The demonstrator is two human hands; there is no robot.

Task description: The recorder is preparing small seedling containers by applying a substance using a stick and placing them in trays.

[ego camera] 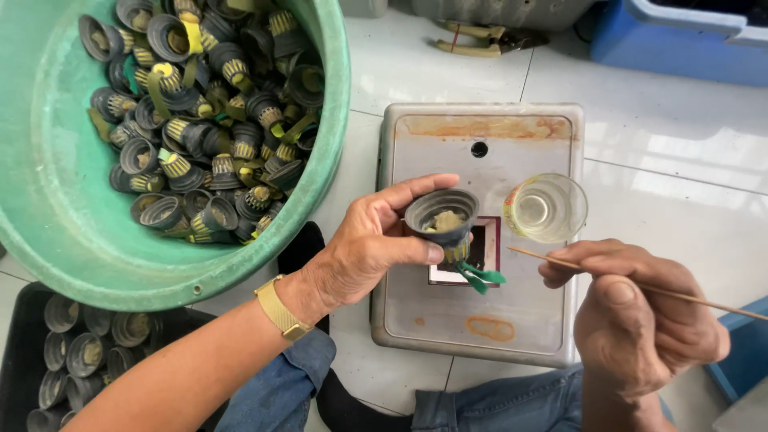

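The left hand (pixel 364 244) gripped a small dark cup-shaped part (pixel 442 216) with a green tail between thumb and fingers. Just right of it, the right hand (pixel 640 320) pinched a thin wooden stick (pixel 552 258); a clear glass cup (pixel 546 208) sat just above.

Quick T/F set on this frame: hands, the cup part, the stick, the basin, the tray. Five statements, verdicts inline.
1. The left hand holds a dark cup-shaped part with a green strap. True.
2. The right hand holds a screwdriver. False: it holds a thin wooden stick.
3. The small clear glass cup stands on the grey metal platform. True.
4. The green basin holds only water. False: it is piled with dark cup-shaped parts like the held one.
5. The black tray at lower left holds more cup parts. True.
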